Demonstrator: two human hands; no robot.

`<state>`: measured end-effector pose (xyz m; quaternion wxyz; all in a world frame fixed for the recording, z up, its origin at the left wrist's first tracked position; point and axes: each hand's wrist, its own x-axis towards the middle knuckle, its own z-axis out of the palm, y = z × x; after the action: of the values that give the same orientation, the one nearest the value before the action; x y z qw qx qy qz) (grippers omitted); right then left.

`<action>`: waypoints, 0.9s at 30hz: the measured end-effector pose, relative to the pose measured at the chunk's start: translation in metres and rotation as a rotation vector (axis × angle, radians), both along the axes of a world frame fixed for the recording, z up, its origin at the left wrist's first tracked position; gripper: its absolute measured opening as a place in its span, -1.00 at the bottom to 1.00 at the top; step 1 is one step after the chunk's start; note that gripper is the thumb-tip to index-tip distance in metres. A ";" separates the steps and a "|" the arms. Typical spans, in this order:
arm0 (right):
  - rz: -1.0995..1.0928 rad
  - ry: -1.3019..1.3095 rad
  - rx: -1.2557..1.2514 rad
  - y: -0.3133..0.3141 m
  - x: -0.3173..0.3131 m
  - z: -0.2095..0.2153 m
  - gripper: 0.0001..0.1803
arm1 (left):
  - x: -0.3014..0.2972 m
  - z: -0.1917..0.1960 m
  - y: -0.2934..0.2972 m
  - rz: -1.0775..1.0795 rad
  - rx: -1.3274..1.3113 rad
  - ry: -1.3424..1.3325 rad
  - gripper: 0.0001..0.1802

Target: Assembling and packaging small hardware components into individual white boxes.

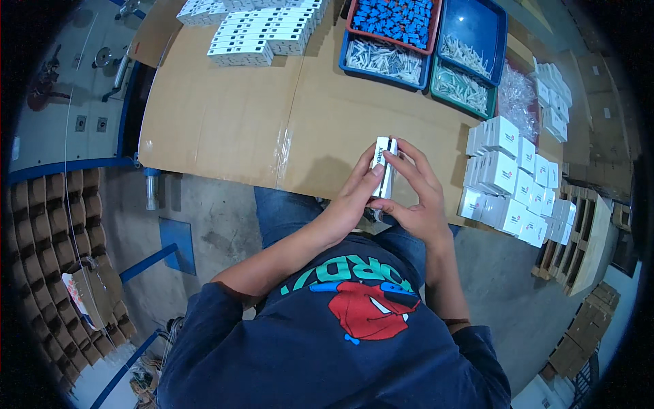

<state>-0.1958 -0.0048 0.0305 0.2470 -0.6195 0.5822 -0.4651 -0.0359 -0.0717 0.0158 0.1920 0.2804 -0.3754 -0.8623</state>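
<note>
A narrow white carton (385,163) is held upright on its long axis just above the near edge of the cardboard-covered table (231,116). My left hand (354,194) grips its left side with the fingers pressed along it. My right hand (412,194) wraps the right side and bottom end. Both hands are over my lap, in front of my dark blue shirt.
Stacked small white boxes (514,180) stand at the right edge of the table. Flat white cartons (262,31) lie in rows at the far side. Blue and red trays (422,41) hold small blue and white parts. Stacked cardboard dividers (61,225) sit on the floor at left.
</note>
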 end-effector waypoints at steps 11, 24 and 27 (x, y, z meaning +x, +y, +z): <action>0.012 -0.066 -0.115 0.003 0.000 -0.014 -0.04 | 0.002 0.009 0.000 -0.001 -0.196 0.021 -0.29; 0.052 -0.247 -0.027 0.009 -0.006 -0.026 0.22 | 0.008 0.017 -0.006 -0.051 -0.201 0.038 -0.27; 0.061 -0.285 -0.029 0.010 -0.006 -0.030 0.23 | 0.008 0.015 -0.007 -0.059 -0.232 0.058 -0.27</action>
<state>-0.2021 0.0056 0.0000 0.3320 -0.5680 0.5156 -0.5489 -0.0279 -0.0785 0.0310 0.2086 0.2201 -0.4749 -0.8261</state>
